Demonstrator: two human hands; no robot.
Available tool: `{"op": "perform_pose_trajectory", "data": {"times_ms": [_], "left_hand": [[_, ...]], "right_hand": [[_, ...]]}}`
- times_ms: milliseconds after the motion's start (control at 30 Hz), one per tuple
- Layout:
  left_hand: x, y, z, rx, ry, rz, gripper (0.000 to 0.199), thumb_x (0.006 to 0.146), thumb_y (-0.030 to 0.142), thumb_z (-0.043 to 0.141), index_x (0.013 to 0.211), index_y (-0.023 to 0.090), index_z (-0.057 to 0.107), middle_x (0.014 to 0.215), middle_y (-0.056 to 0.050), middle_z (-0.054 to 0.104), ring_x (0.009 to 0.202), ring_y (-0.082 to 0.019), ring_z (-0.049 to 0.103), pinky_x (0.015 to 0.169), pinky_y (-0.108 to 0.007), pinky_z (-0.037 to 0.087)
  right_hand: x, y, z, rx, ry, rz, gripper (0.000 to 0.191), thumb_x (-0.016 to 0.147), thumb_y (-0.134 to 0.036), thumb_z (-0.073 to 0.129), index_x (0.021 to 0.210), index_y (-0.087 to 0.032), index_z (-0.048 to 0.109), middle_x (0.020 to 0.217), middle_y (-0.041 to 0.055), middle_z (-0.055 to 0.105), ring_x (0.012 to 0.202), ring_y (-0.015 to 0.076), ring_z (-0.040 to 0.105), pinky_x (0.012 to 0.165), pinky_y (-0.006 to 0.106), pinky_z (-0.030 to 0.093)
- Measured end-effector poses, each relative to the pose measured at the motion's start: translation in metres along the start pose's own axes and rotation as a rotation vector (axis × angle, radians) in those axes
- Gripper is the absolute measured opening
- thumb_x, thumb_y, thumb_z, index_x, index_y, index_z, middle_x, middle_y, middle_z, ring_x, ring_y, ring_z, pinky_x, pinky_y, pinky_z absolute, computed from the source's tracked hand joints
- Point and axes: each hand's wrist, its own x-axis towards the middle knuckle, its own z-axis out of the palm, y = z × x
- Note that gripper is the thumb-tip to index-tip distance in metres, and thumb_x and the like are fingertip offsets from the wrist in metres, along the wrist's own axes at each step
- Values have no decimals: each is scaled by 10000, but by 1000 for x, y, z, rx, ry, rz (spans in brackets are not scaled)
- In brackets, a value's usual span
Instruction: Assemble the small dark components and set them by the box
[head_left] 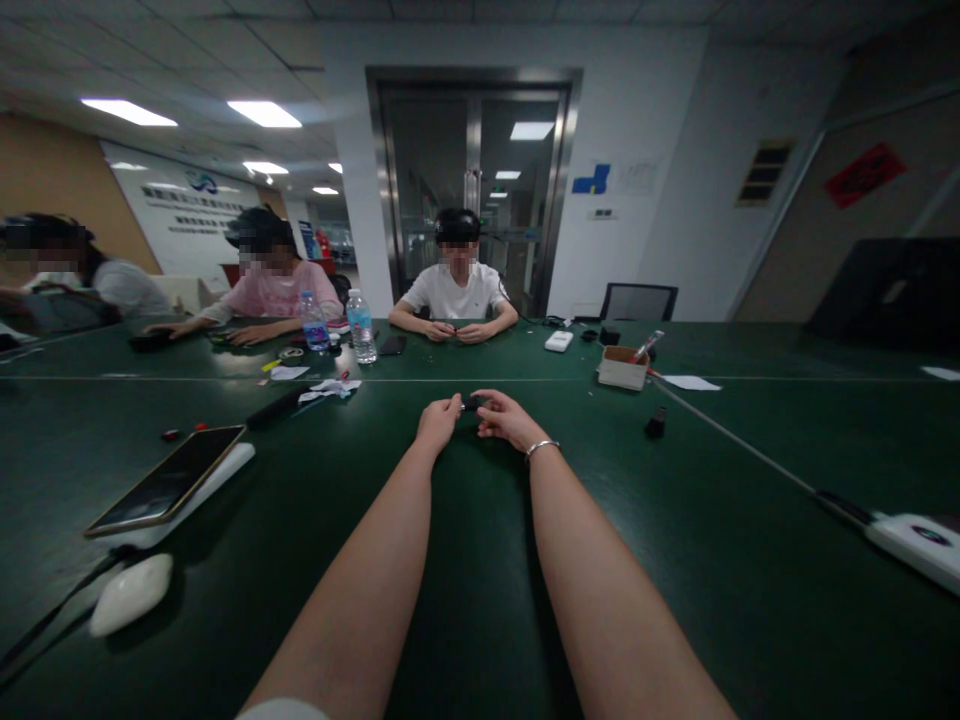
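Both my arms reach forward over a dark green table (pixel 480 520). A small dark object (pixel 472 404) spans the gap between my hands, too small to identify. My left hand (pixel 439 424) pinches its left end, where a bit of light metal shows at the fingertips. At its right end, my right hand (pixel 508 418) has curled fingers around or against the object, with a silver bracelet (pixel 541 449) on that wrist.
Left are a phone (pixel 169 478) on a white box, a white mouse-like object (pixel 133 594) and bottles (pixel 361 330). Right are a small box (pixel 622 372), a black piece (pixel 655 423) and a white device (pixel 919 545) with a cable. Several people sit opposite.
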Motion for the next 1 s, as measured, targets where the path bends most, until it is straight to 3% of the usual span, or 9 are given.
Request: {"op": "perform_pose_trajectory", "data": {"times_ms": [133, 267, 400, 467, 633, 700, 800, 933, 1000], "left_hand": [[1, -1, 2, -18, -4, -22, 529, 804, 581, 344, 580, 164, 580, 513, -4, 515, 499, -138, 445, 524, -256, 275], [2, -2, 4, -16, -52, 4, 539, 793, 594, 349, 587, 160, 593, 534, -11, 535, 527, -145, 457, 540, -258, 274], [1, -1, 4, 20, -35, 2, 541, 800, 589, 335, 580, 167, 592, 547, -19, 549, 527, -149, 454, 536, -262, 261], [0, 0, 3, 31, -6, -9, 530, 805, 573, 334, 567, 171, 585, 541, -23, 549, 522, -152, 452, 535, -265, 259], [-1, 3, 2, 49, 8, 2, 517, 813, 556, 340, 540, 178, 564, 518, -19, 534, 522, -156, 456, 530, -262, 255], [-1, 3, 2, 54, 16, -6, 514, 816, 553, 344, 543, 180, 570, 513, -18, 532, 515, -155, 457, 524, -261, 253], [-1, 3, 2, 49, 27, -17, 514, 828, 541, 333, 577, 177, 596, 538, -27, 556, 521, -158, 471, 524, -261, 263], [-4, 6, 1, 81, 3, 10, 521, 838, 536, 327, 576, 176, 596, 539, -24, 559, 505, -156, 466, 512, -262, 263], [-4, 8, 1, 92, -9, 26, 525, 841, 534, 326, 552, 177, 579, 522, -18, 544, 492, -150, 455, 507, -262, 257]], "right_hand": [[-1, -4, 1, -19, -59, 41, 337, 766, -203, 665, 1082, -223, 549, 722, -31, 568, 523, 65, 595, 530, 204, 549], [1, -5, 3, -76, 22, 110, 301, 879, -428, 491, 958, -143, 548, 531, -27, 519, 374, 68, 490, 346, 163, 432], [2, -4, 2, -42, 20, 63, 205, 829, -300, 600, 986, -189, 528, 609, -40, 552, 395, 53, 510, 369, 146, 441], [1, -3, 1, -3, 18, 34, 342, 755, -236, 686, 1042, -231, 500, 707, -40, 587, 454, 58, 563, 444, 173, 504], [3, -2, 1, -58, 89, 103, 273, 845, -405, 553, 975, -170, 504, 592, -14, 578, 375, 69, 500, 362, 181, 459], [3, -2, 0, -44, 75, 70, 238, 824, -324, 593, 998, -188, 504, 644, -24, 584, 370, 49, 479, 363, 174, 458], [1, -4, -1, 24, 60, 19, 390, 736, -197, 677, 1067, -258, 480, 820, -35, 582, 435, 37, 537, 473, 215, 539], [2, -4, 0, 15, 92, 91, 276, 812, -350, 598, 1016, -197, 494, 719, 0, 581, 435, 73, 548, 459, 244, 539], [2, -4, 0, 15, 103, 97, 228, 839, -337, 557, 994, -182, 496, 696, 10, 592, 417, 72, 529, 442, 242, 529]]}}
